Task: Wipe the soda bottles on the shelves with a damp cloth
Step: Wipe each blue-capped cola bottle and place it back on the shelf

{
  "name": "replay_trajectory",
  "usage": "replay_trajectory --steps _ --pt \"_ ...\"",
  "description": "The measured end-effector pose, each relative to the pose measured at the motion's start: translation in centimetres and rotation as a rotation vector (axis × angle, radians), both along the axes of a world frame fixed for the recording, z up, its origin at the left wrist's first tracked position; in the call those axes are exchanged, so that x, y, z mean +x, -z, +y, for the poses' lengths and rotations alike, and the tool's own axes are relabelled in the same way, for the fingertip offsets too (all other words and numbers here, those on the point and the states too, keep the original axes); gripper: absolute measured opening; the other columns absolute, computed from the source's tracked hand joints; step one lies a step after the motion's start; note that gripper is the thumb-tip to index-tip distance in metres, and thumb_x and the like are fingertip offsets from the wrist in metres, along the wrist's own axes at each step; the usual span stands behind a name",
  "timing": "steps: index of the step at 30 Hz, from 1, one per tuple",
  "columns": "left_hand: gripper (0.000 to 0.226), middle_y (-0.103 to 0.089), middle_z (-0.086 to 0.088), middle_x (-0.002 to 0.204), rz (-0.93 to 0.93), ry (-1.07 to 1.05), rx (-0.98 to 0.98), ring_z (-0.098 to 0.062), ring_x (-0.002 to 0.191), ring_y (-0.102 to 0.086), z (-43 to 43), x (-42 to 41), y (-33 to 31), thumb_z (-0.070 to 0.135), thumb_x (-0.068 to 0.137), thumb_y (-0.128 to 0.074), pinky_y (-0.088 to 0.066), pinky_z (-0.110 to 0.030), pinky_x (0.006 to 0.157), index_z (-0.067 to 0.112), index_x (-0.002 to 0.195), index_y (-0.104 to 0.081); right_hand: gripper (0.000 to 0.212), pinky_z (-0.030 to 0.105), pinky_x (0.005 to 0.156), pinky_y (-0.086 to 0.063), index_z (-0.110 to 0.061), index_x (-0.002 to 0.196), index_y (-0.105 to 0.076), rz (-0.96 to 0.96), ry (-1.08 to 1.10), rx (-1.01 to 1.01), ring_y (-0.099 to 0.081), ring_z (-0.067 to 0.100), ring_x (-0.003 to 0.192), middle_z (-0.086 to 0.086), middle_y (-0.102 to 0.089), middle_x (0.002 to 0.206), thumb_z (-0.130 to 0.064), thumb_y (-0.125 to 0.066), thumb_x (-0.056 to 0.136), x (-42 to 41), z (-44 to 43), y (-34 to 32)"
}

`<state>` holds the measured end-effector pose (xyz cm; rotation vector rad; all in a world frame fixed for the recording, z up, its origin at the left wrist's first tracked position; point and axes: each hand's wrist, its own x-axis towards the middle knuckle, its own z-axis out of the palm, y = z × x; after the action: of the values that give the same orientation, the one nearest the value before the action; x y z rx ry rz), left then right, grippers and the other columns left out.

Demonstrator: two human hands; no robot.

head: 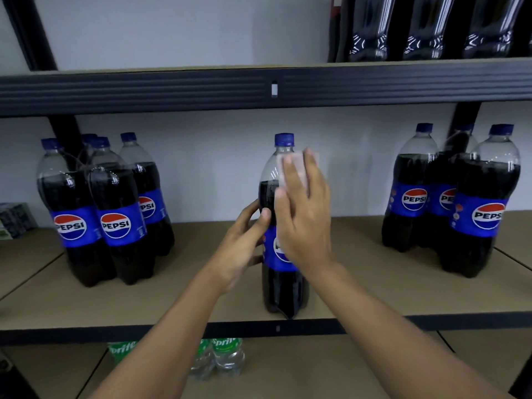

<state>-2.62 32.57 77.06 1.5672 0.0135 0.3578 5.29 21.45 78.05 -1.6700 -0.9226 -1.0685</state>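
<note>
Smooth plastic cola bottle [283, 283] gripped at label by left hand [244, 243]; pale cloth [279, 171] pressed to shoulder by flat-fingered right hand [305, 220]. Four counted in left group [115, 226], three in right group [449, 203].

Dead centre, a clear plastic Pepsi bottle of dark cola with a blue cap [283, 289] stands on the brown shelf board [172, 298]. The left hand [244, 243] grips it from 9 o'clock at label height. The right hand [305, 214] presses a pale cloth [298, 165] flat against its shoulder. More Pepsi bottles are clustered at 9 o'clock [115, 226] and 3 o'clock [486, 214].
</note>
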Motion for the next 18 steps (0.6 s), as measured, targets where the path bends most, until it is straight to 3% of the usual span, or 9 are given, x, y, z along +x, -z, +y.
replay_trajectory --steps 2,6,10,12,14,16,18 --pt "0.056 -0.074 0.006 0.122 -0.009 0.006 -0.001 -0.018 0.115 -0.071 -0.1 0.2 0.1 0.057 0.09 -0.057 -0.056 -0.054 0.098 0.042 0.144 -0.049 0.05 0.055 0.119 -0.032 -0.024 0.159 -0.031 -0.03 0.0 0.031 -0.019 0.034 0.156 0.013 -0.012 0.17 -0.029 -0.041 0.111 0.0 0.2 3.7" --pt "0.054 -0.075 0.004 0.119 -0.004 0.0 -0.012 -0.02 0.112 -0.072 0.0 0.2 0.3 0.056 0.09 -0.058 -0.059 -0.046 0.087 0.042 0.141 -0.05 0.062 0.049 0.122 -0.029 -0.039 0.162 -0.013 -0.024 -0.009 -0.04 -0.012 0.037 0.157 0.008 0.003 0.171 -0.03 -0.044 0.11 -1.0 -0.8 11.1" --pt "0.054 -0.074 0.001 0.119 -0.008 -0.014 -0.024 -0.021 0.112 -0.071 0.0 0.2 0.5 0.055 0.089 -0.059 -0.059 -0.046 0.088 0.04 0.141 -0.051 0.06 0.042 0.125 -0.021 -0.043 0.162 -0.012 -0.021 -0.046 -0.049 -0.009 0.031 0.158 0.013 -0.004 0.168 -0.036 -0.042 0.11 -0.9 -1.1 10.3" --pt "0.053 -0.075 0.002 0.117 -0.012 -0.019 -0.019 -0.018 0.111 -0.072 -0.1 0.2 0.4 0.053 0.091 -0.058 -0.06 -0.047 0.089 0.039 0.141 -0.051 0.054 0.034 0.125 -0.018 -0.039 0.161 -0.023 -0.032 -0.036 -0.016 -0.009 0.026 0.158 0.017 -0.009 0.167 -0.037 -0.042 0.11 -0.4 -0.8 5.6" --pt "0.049 -0.075 0.005 0.117 -0.01 -0.032 -0.001 -0.017 0.113 -0.071 -0.1 0.2 0.5 0.052 0.095 -0.056 -0.059 -0.052 0.096 0.039 0.142 -0.049 0.046 0.03 0.123 -0.022 -0.026 0.154 -0.044 -0.028 -0.006 0.01 -0.015 0.018 0.155 0.018 -0.02 0.165 -0.034 -0.045 0.109 0.0 -0.3 0.5" --pt "0.048 -0.075 0.006 0.12 -0.003 -0.043 -0.007 -0.018 0.116 -0.071 -0.1 0.2 0.5 0.052 0.097 -0.055 -0.056 -0.055 0.1 0.039 0.142 -0.049 0.042 0.039 0.117 -0.036 -0.019 0.144 -0.059 -0.034 0.023 0.019 -0.031 0.017 0.147 0.015 -0.035 0.16 -0.031 -0.049 0.105 0.0 0.1 -2.2" --pt "0.047 -0.074 0.004 0.122 -0.007 -0.038 -0.016 -0.019 0.116 -0.07 -0.2 0.2 0.6 0.052 0.098 -0.055 -0.056 -0.055 0.1 0.039 0.142 -0.049 0.039 0.049 0.112 -0.04 -0.018 0.141 -0.061 -0.044 0.039 0.023 -0.038 0.026 0.145 0.014 -0.039 0.159 -0.027 -0.05 0.105 -0.2 0.4 -1.5"
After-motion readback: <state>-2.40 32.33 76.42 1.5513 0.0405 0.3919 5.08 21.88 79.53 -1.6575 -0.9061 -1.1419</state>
